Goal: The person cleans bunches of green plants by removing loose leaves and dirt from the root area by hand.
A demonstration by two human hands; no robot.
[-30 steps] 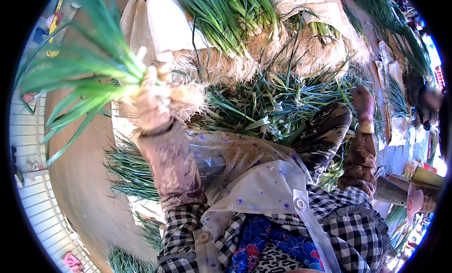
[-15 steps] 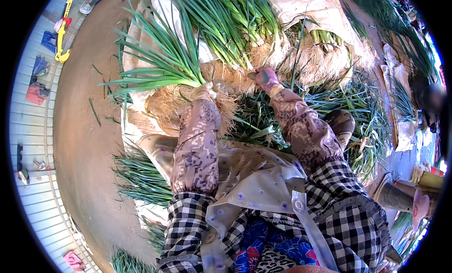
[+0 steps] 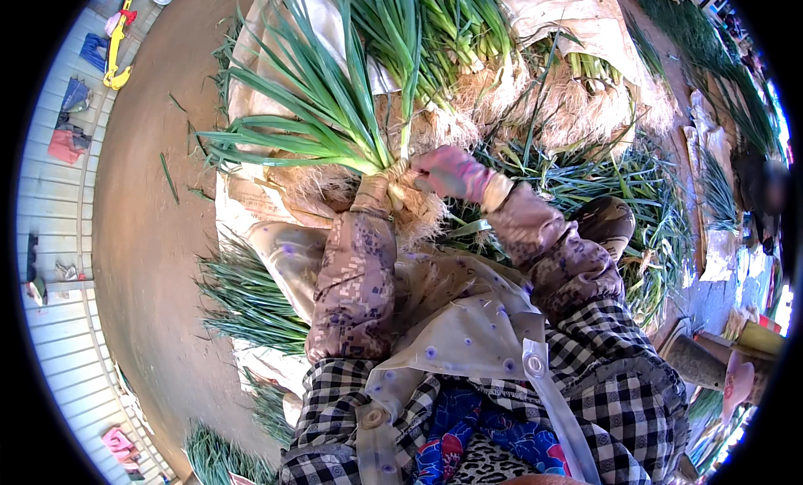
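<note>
Green onions with long green leaves fan out to the left from a bunch (image 3: 339,138), gripped around its pale lower stalks by my gloved left hand (image 3: 376,188). Its stringy roots hang below the fist. Close on the right, my right hand (image 3: 452,174), in a pink and grey glove, is closed with its fingertips at the base of a single green onion (image 3: 406,121). That onion stands upright against the bunch. Just beyond both hands lies a thick pile of green onions (image 3: 468,29), its tan roots (image 3: 493,92) facing me.
Pale sacking (image 3: 560,8) partly covers the pile at the back right. Loose leaves (image 3: 619,184) lie heaped beside my boot (image 3: 606,224). More green onions (image 3: 251,305) lie at my left. A yellow hook-ended tool (image 3: 117,58) is at the far left, by a pale ridged wall (image 3: 63,201).
My right hand has drawn back from the pile towards my left hand, bringing a green onion to the bunch. The left hand and bunch have shifted slightly right and nearer.
</note>
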